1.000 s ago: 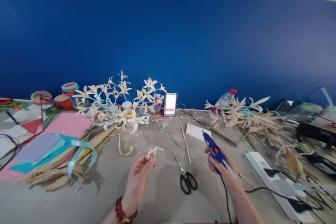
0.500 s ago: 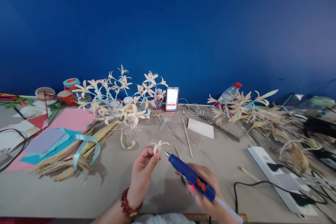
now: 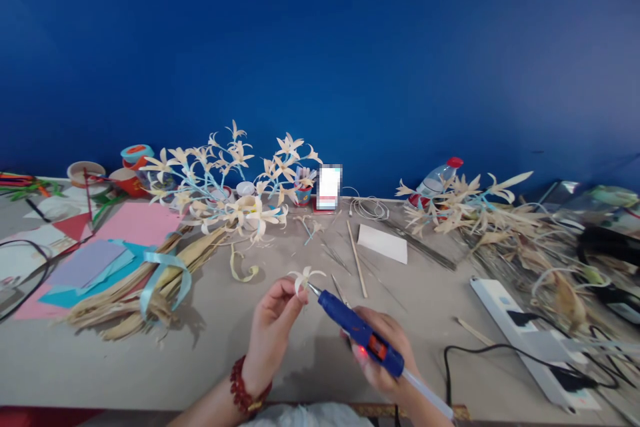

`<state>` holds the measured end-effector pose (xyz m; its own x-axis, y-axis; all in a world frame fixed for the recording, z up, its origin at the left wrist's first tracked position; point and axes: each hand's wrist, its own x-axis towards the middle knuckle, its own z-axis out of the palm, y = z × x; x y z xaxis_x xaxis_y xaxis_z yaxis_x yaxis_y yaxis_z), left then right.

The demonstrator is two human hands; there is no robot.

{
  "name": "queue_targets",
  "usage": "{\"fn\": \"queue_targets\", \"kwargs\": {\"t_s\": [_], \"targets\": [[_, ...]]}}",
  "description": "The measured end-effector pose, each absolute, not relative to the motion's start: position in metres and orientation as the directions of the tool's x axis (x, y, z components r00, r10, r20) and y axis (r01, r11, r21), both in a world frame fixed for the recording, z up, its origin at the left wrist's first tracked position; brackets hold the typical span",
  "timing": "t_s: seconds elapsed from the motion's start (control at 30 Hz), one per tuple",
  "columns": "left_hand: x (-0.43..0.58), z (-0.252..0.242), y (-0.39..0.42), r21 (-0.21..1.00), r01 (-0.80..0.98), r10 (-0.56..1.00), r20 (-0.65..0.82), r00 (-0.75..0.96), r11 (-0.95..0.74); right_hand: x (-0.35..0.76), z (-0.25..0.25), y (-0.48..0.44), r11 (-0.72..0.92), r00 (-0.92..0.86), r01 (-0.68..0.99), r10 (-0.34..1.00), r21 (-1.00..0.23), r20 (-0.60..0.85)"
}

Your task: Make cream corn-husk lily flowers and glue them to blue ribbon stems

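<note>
Between the thumb and fingers of my left hand (image 3: 277,310) is a small cream flower (image 3: 305,277) with thin curled petals, its petals pointing up. My right hand (image 3: 387,340) is wrapped round a blue hot glue gun (image 3: 357,328) with a red light glowing on its side and a clear glue stick out of its back. The gun's metal nozzle is right at the flower's side; whether they touch I cannot tell. A red bead bracelet (image 3: 244,387) circles my left wrist. Under the gun lies a slim metal tool, mostly hidden.
Flower branches (image 3: 220,173) stand at the back left, more flowers (image 3: 465,203) at the right. A ribbon-tied husk bundle (image 3: 145,287) lies left near coloured paper (image 3: 140,223). A white power strip (image 3: 525,340) with black cables is on the right; a phone (image 3: 329,185) stands behind.
The glue gun in my right hand has moved slightly left, so its nozzle has come up to the flower. My left hand has stayed almost in place.
</note>
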<state>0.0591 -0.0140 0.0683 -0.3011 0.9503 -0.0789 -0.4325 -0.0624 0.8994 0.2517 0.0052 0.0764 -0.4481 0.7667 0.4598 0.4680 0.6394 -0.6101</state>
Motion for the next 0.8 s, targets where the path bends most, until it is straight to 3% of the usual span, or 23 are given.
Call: {"fn": "queue_targets", "kwargs": {"t_s": [0.27,0.8], "targets": [[0.0589,0.0682,-0.0143,0.908,-0.413,0.950,-0.067,-0.306,-0.069,0.2472,0.0800,0.0074,0.692,-0.443,0.462,0.722,-0.554,0.532],[0.0598,0.0711,-0.0156,0.913,-0.403,0.941,-0.078,-0.328,-0.065,0.2495,0.0766,0.0058,0.680,-0.448,0.483,0.734,-0.552,0.511]]}}
